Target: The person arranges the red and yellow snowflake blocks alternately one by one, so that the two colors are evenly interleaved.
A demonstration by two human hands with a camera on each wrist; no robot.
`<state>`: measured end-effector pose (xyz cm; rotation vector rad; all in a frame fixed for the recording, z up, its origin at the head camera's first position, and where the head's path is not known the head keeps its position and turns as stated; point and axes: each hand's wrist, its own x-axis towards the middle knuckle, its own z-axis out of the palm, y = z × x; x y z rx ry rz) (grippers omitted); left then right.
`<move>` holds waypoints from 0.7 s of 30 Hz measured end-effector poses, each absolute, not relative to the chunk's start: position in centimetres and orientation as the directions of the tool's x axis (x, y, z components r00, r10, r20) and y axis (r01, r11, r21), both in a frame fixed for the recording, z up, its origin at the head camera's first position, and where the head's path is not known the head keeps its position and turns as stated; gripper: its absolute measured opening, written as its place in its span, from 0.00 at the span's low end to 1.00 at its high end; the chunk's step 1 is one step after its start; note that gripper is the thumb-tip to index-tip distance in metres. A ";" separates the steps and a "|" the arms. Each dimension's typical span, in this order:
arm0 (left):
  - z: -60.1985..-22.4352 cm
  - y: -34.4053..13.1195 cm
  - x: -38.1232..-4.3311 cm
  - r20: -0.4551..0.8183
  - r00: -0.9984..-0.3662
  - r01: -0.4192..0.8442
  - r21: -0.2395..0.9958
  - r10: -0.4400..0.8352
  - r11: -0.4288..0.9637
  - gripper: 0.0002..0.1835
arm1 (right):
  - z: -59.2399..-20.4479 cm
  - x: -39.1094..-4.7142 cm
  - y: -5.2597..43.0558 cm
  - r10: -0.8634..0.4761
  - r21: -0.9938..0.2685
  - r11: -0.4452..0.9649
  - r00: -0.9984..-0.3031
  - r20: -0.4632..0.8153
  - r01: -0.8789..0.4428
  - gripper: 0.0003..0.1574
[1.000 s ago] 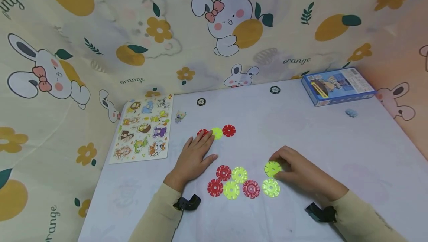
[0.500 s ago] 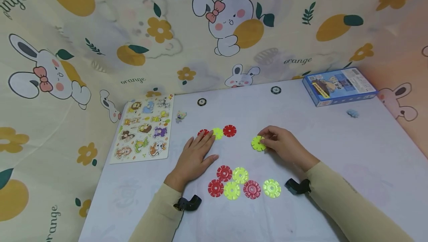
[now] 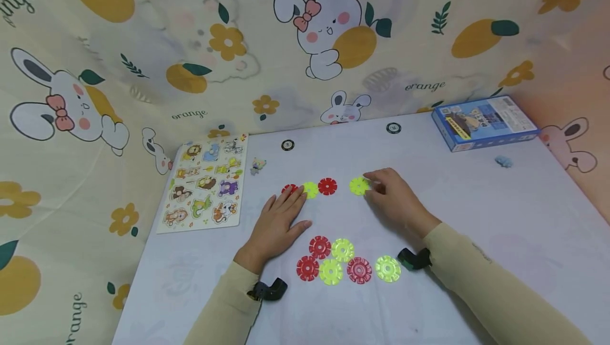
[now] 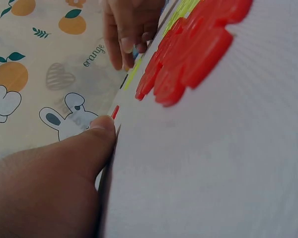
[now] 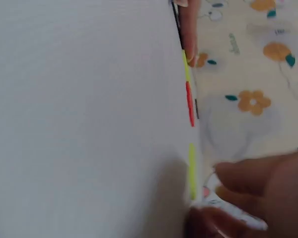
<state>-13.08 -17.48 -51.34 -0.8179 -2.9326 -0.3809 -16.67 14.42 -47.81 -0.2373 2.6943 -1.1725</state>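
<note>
Here's the right hand (image 3: pixel 397 202), thumb and forefinger nearly closed, pinching the right rim of a lime-yellow plastic disc with a notched edge (image 3: pixel 358 186)! That disc sits at the right of a short row, a clear gap between it and its neighbour, a bright red notched disc (image 3: pixel 327 187); whether it touches the white-covered desk (image 3: pixel 476 218) is hard to call. Next along, edge to edge with that red one, comes a second lime-yellow disc (image 3: pixel 311 191).

And over on the left, the left hand (image 3: pixel 278 227) lies flat, fingers straight, thumb out to the side, gripping nothing, its fingertips covering part of a red disc at the row's left end (image 3: pixel 287 189).

Nearer the person, a cluster: an upper red disc (image 3: pixel 320 247) beside an upper yellow disc (image 3: pixel 342 250), and below them a lower red disc (image 3: pixel 307 268), a lower yellow disc (image 3: pixel 331 272) and a darker red disc (image 3: pixel 359 270), with a lone yellow disc (image 3: pixel 388 269) apart on the right. Far left, a white board of animal pictures (image 3: pixel 202 183); far right, a blue printed box (image 3: pixel 484 123)!
</note>
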 end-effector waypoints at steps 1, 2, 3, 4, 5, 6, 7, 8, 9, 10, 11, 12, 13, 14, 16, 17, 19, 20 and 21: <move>-51.3 -17.5 -13.1 0.135 -0.856 0.518 0.218 0.500 0.827 0.38 | -47.8 -16.4 14.4 -0.262 -0.678 0.722 -0.961 -0.090 -0.133 0.29; -51.3 -17.5 -13.1 0.132 -0.856 0.516 0.217 0.499 0.828 0.38 | -47.7 -16.1 14.4 -0.309 -0.616 0.762 -0.948 -0.073 -0.201 0.31; -51.2 -17.5 -13.0 0.130 -0.857 0.515 0.218 0.498 0.829 0.38 | -47.6 -15.9 14.3 -0.353 -0.546 0.795 -0.933 -0.063 -0.264 0.34; -51.2 -17.5 -13.0 0.129 -0.858 0.513 0.219 0.497 0.830 0.38 | -47.6 -15.7 14.3 -0.393 -0.485 0.816 -0.917 -0.065 -0.315 0.37; -51.2 -17.5 -13.0 0.127 -0.859 0.512 0.220 0.496 0.830 0.38 | -47.5 -15.5 14.2 -0.427 -0.423 0.831 -0.902 -0.070 -0.361 0.40; -51.2 -17.6 -13.0 0.126 -0.860 0.511 0.220 0.495 0.831 0.38 | -47.4 -15.4 14.0 -0.449 -0.381 0.839 -0.890 -0.083 -0.388 0.43; -51.2 -17.6 -13.0 0.126 -0.860 0.510 0.221 0.494 0.831 0.38 | -47.4 -15.3 13.9 -0.460 -0.351 0.846 -0.883 -0.099 -0.401 0.45; -51.2 -17.6 -13.0 0.126 -0.861 0.509 0.219 0.493 0.832 0.38 | -47.4 -15.3 13.8 -0.467 -0.333 0.849 -0.877 -0.112 -0.410 0.48; -51.2 -17.6 -13.0 0.125 -0.861 0.508 0.221 0.493 0.832 0.38 | -47.3 -15.3 13.6 -0.466 -0.320 0.854 -0.876 -0.125 -0.409 0.50; -51.2 -17.6 -13.0 0.125 -0.861 0.509 0.221 0.493 0.832 0.38 | -47.3 -15.3 13.4 -0.464 -0.321 0.857 -0.875 -0.137 -0.404 0.51; -51.3 -17.6 -13.0 0.124 -0.861 0.509 0.223 0.494 0.831 0.38 | -47.3 -15.4 13.3 -0.461 -0.320 0.859 -0.875 -0.147 -0.399 0.53; -51.3 -17.6 -13.0 0.124 -0.860 0.510 0.225 0.495 0.830 0.38 | -47.4 -15.6 13.1 -0.460 -0.324 0.860 -0.874 -0.154 -0.395 0.54; -51.3 -17.5 -13.0 0.122 -0.860 0.510 0.228 0.495 0.829 0.38 | -47.4 -15.7 12.9 -0.461 -0.328 0.859 -0.873 -0.160 -0.393 0.55; -51.4 -17.5 -13.0 0.121 -0.860 0.510 0.229 0.496 0.829 0.38 | -47.4 -15.8 12.8 -0.462 -0.335 0.857 -0.871 -0.164 -0.392 0.56; -51.4 -17.5 -13.1 0.122 -0.860 0.511 0.229 0.496 0.829 0.38 | -47.5 -16.0 12.4 -0.464 -0.340 0.855 -0.870 -0.168 -0.391 0.57; -51.4 -17.4 -13.1 0.122 -0.860 0.511 0.229 0.496 0.829 0.38 | -47.5 -16.1 12.2 -0.464 -0.338 0.856 -0.870 -0.168 -0.391 0.57; -51.3 -17.4 -13.1 0.122 -0.859 0.511 0.227 0.497 0.829 0.38 | -47.5 -16.1 12.0 -0.463 -0.333 0.858 -0.870 -0.169 -0.392 0.58; -51.3 -17.5 -13.1 0.124 -0.859 0.512 0.225 0.497 0.829 0.38 | -47.4 -16.1 11.8 -0.460 -0.329 0.860 -0.872 -0.170 -0.389 0.58; -51.2 -17.4 -13.1 0.125 -0.858 0.514 0.225 0.498 0.828 0.38 | -47.4 -16.1 11.8 -0.456 -0.325 0.863 -0.874 -0.171 -0.387 0.59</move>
